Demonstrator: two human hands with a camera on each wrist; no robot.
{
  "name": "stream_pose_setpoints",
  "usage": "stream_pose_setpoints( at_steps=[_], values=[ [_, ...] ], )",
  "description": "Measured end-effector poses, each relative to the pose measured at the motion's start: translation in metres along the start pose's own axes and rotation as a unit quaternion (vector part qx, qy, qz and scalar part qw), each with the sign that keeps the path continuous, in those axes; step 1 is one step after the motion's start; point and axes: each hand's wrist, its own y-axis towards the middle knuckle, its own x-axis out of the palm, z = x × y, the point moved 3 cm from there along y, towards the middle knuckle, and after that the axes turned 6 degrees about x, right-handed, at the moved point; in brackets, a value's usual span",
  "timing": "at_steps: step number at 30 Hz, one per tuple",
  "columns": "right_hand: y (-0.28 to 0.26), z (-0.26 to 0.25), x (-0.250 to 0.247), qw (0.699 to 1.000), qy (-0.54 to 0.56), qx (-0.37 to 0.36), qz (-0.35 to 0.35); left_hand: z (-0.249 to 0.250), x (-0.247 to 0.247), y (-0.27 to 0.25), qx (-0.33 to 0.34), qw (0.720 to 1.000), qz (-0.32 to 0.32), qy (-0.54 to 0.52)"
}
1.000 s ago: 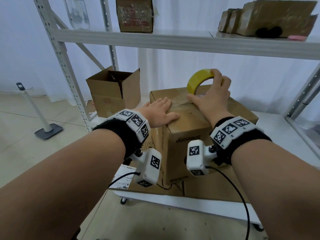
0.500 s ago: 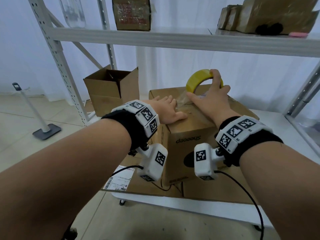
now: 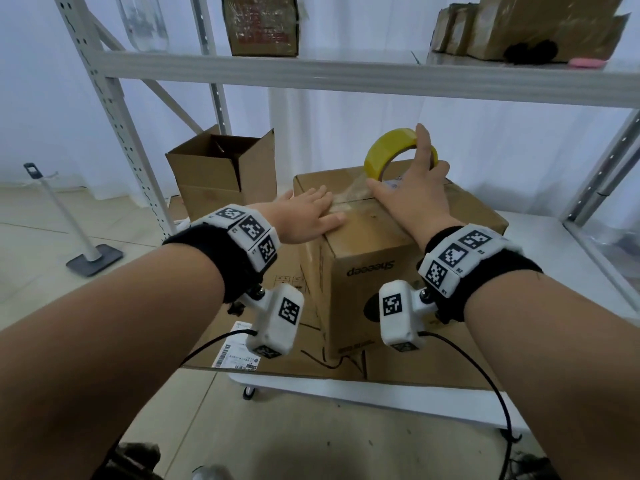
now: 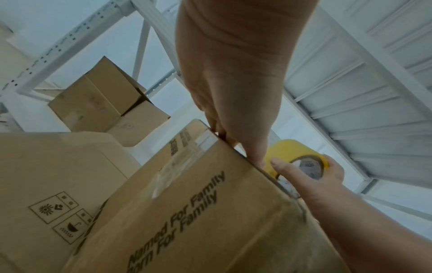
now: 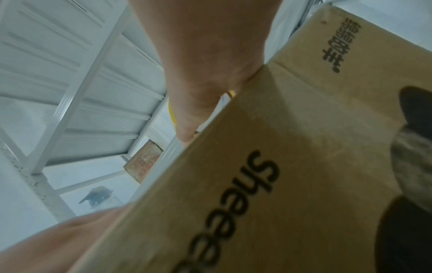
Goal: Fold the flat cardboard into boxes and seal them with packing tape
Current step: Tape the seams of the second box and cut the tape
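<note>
Step in hand, by the look of it: ran packing tape along the top seam of the closed box (image 3: 363, 244). Set the box on a sheet of flat cardboard (image 3: 298, 306), near the front of a white table (image 3: 381, 393). Gripped the yellow tape roll (image 3: 384, 152) with the right hand (image 3: 415, 192), fingers curled over the rim, thumb stretched forward along the box top; held the roll on edge just above the far half of the top. Pressed the left hand (image 3: 304, 216) flat on the near left part of the top, fingers straight, holding nothing, touching the near end of the clear strip (image 3: 349, 197) pulled from the roll. Left the strip wrinkled and slack between the two hands.

To do it well, probably needed: steady pressure from the flat hand so the stuck end could not lift; a low, straight pull of the roll along the seam, taut enough to take out the wrinkles; a firm rub-down afterwards; enough overrun to fold down the far side. Risked a crooked or creased seal otherwise.

Around: had an open box (image 3: 221, 168) behind on the left, a shipping label (image 3: 235, 351) at the cardboard's front edge, a grey metal shelf (image 3: 346, 72) overhead with more cartons (image 3: 263, 26), a white curtain (image 3: 346, 126) behind, a pale tiled floor (image 3: 52, 278) with a small stand (image 3: 83, 237) at left
</note>
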Motion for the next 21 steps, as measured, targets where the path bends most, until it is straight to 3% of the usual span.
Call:
stream_pose_setpoints(
  at_steps=[5, 10, 21],
  values=[
    [-0.013, -0.001, -0.005, 0.993, -0.04, 0.075, 0.076, -0.033, -0.013, 0.021, -0.032, 0.994, 0.059, -0.085],
    [-0.019, 0.003, -0.013, 0.986, -0.071, 0.111, 0.099, -0.038, -0.021, 0.046, -0.053, 0.975, 0.089, -0.199],
    [-0.041, 0.017, -0.031, 0.993, -0.063, 0.032, 0.098, -0.046, -0.004, 0.051, -0.104, 0.941, 0.142, -0.29]
  ],
)
